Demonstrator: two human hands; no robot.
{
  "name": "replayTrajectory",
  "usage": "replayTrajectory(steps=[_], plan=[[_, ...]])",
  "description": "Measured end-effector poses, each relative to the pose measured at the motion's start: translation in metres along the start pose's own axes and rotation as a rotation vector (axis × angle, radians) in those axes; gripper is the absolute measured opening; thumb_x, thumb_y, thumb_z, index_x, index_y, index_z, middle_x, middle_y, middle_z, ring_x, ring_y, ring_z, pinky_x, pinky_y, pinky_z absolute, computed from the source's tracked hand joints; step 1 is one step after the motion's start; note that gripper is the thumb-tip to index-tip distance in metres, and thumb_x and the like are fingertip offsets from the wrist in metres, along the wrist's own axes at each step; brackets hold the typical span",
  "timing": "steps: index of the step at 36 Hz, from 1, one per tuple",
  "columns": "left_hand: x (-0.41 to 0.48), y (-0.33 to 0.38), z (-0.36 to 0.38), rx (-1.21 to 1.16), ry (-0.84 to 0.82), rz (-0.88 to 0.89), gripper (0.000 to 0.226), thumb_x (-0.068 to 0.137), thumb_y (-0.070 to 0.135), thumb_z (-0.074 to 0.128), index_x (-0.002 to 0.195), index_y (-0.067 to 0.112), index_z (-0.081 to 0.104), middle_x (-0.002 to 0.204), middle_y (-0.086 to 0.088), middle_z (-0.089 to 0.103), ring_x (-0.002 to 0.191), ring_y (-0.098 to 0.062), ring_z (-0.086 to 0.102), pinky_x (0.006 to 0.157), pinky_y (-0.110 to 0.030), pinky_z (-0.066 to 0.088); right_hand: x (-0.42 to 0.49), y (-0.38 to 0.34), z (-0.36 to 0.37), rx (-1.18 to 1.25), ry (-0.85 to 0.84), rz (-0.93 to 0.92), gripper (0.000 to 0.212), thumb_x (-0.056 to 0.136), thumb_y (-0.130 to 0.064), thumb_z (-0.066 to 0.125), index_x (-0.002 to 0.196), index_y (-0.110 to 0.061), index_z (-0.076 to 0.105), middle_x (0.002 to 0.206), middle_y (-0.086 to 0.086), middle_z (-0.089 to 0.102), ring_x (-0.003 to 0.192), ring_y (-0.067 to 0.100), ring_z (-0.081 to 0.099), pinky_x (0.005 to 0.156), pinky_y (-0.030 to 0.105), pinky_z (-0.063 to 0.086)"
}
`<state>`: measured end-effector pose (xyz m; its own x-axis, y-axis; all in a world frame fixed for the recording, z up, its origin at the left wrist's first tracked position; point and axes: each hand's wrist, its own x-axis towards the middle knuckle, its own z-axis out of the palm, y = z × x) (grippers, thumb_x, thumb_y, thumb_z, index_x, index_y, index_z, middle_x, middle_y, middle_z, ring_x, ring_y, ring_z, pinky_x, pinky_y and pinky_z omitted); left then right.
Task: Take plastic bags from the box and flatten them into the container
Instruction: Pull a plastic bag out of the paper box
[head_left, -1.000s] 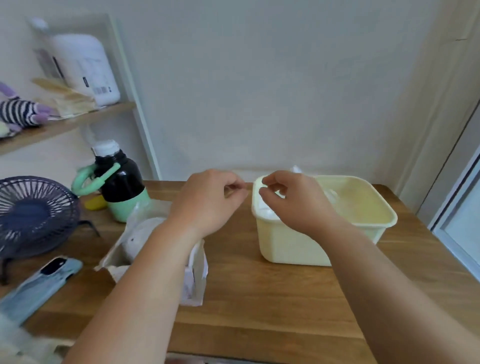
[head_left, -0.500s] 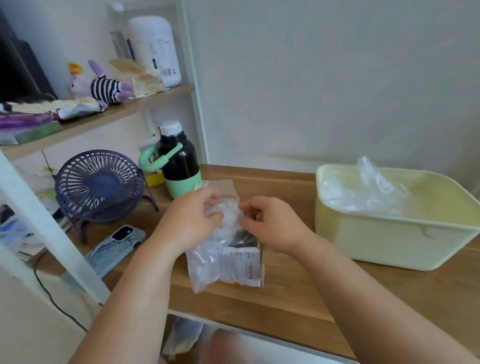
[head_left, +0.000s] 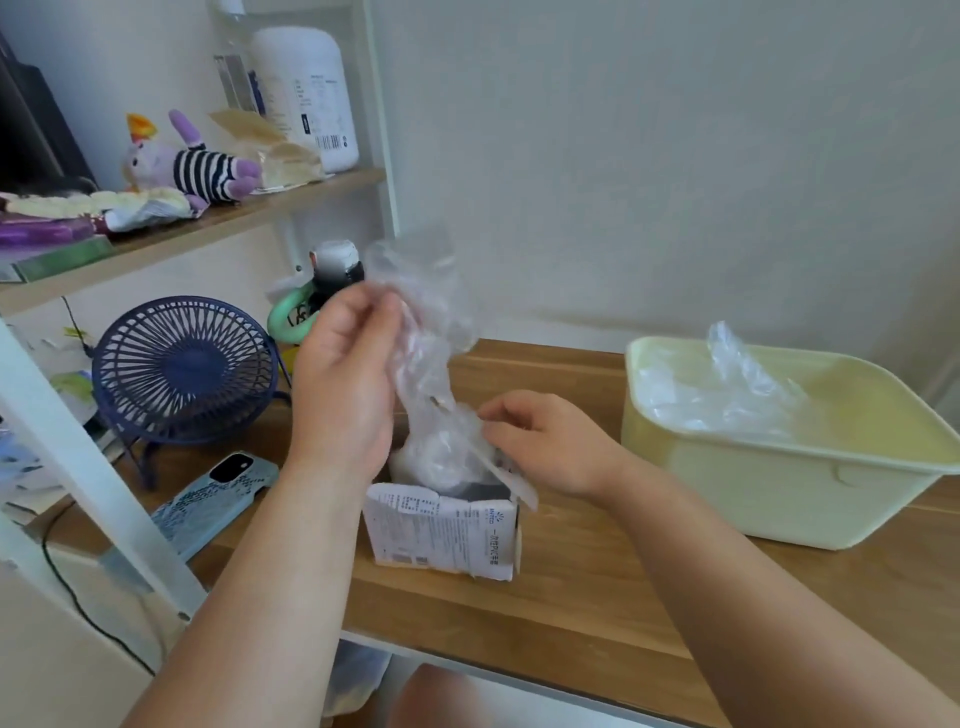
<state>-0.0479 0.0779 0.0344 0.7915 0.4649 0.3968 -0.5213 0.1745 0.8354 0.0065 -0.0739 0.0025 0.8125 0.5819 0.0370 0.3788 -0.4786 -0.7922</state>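
A small white printed box (head_left: 447, 530) stands open on the wooden table near the front edge. My left hand (head_left: 343, 384) is raised above it, pinching a clear plastic bag (head_left: 426, 322) whose lower end still reaches into the box. My right hand (head_left: 545, 441) rests at the box's right flap, fingers curled against the bags bulging from the opening. To the right sits the pale yellow container (head_left: 779, 483) with crumpled clear bags (head_left: 722, 389) lying in its left part.
A dark blue desk fan (head_left: 182, 369) and a phone in a light blue case (head_left: 213, 499) are on the left. A black bottle with a green handle (head_left: 327, 291) stands behind my left hand. A shelf (head_left: 208, 218) holds a plush toy and a white jug.
One second ago both hands were at the container's rim. They moved left to the box, and my left hand has now lifted a clear bag upward out of it.
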Motion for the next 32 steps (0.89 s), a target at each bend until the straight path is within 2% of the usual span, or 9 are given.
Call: replayTrajectory(steps=[3,6,10,14,18,22,26,28,32], plan=[[0.005,0.005,0.006,-0.266,-0.039,-0.12,0.007,0.09,0.014,0.053,0.091,0.016,0.059,0.087,-0.004,0.062,0.082,-0.016,0.063,0.08,-0.031,0.053,-0.003,-0.005,-0.01,0.172,0.159,-0.014,0.027,0.091,-0.027,0.056,0.117,-0.022,0.056,0.105,-0.012,0.06,0.091,0.003,0.056,0.072,0.01,0.042],[0.004,0.005,0.017,-0.261,-0.103,-0.189,0.013,0.091,0.014,0.051,0.1,0.014,0.061,0.09,-0.004,0.068,0.079,-0.013,0.068,0.068,-0.025,0.057,-0.009,-0.009,-0.031,0.434,0.297,-0.079,0.047,0.077,-0.036,0.06,0.122,-0.033,0.047,0.114,-0.013,0.054,0.1,0.004,0.056,0.081,0.02,0.044],[0.006,-0.002,0.035,-0.123,-0.248,-0.24,0.022,0.092,0.017,0.048,0.108,0.007,0.06,0.101,-0.012,0.063,0.083,-0.014,0.067,0.071,-0.021,0.055,-0.018,-0.014,-0.063,0.615,0.226,-0.159,0.069,0.059,-0.038,0.068,0.123,-0.041,0.043,0.124,-0.005,0.053,0.106,0.009,0.059,0.091,0.03,0.048],[0.011,-0.016,0.059,-0.021,-0.382,-0.313,0.023,0.101,0.017,0.039,0.101,0.01,0.061,0.087,-0.003,0.071,0.079,-0.011,0.069,0.07,-0.019,0.055,-0.027,-0.014,-0.086,0.647,0.245,-0.106,0.042,0.073,-0.023,0.075,0.11,-0.024,0.056,0.091,0.008,0.063,0.073,0.017,0.06,0.071,0.03,0.05],[0.01,-0.025,0.087,-0.004,-0.442,-0.434,0.025,0.099,0.019,0.04,0.101,0.01,0.063,0.075,0.004,0.072,0.071,-0.008,0.068,0.064,-0.018,0.053,-0.036,-0.007,-0.103,0.541,0.365,-0.093,0.009,0.086,-0.006,0.065,0.093,-0.01,0.066,0.078,0.007,0.062,0.07,0.016,0.059,0.075,0.033,0.05],[0.015,-0.034,0.087,0.051,-0.44,-0.499,0.024,0.092,0.043,0.056,0.105,0.024,0.06,0.072,0.018,0.068,0.11,-0.018,0.058,0.078,-0.009,0.044,-0.047,0.0,-0.123,0.553,0.445,-0.055,0.014,0.089,-0.005,0.061,0.076,-0.01,0.063,0.055,-0.005,0.054,0.055,0.009,0.052,0.067,0.028,0.051],[-0.01,-0.017,0.116,-0.021,-0.491,-0.472,0.109,0.045,0.079,0.071,0.135,0.022,0.05,0.13,0.006,0.055,0.118,-0.009,0.055,0.101,-0.036,0.043,-0.055,0.006,-0.138,0.508,0.561,0.015,0.019,0.089,-0.005,0.059,0.072,-0.013,0.062,0.055,-0.005,0.049,0.054,0.012,0.048,0.049,0.024,0.05],[-0.018,-0.017,0.127,0.22,-0.597,-0.368,0.13,0.033,0.077,0.078,0.147,0.034,0.035,0.14,0.015,0.044,0.128,-0.004,0.043,0.101,-0.032,0.038,-0.059,0.01,-0.145,0.448,0.618,0.042,0.018,0.088,-0.005,0.059,0.073,-0.014,0.061,0.06,-0.004,0.052,0.054,0.013,0.048,0.044,0.021,0.045],[-0.01,-0.033,0.143,0.596,-0.563,-0.222,0.074,0.072,0.032,0.079,0.137,0.038,0.045,0.128,0.017,0.053,0.112,-0.002,0.055,0.083,-0.021,0.047,-0.066,0.018,-0.154,0.393,0.64,0.081,0.014,0.089,-0.009,0.059,0.078,-0.016,0.061,0.06,-0.004,0.053,0.041,0.006,0.046,0.037,0.017,0.036]])
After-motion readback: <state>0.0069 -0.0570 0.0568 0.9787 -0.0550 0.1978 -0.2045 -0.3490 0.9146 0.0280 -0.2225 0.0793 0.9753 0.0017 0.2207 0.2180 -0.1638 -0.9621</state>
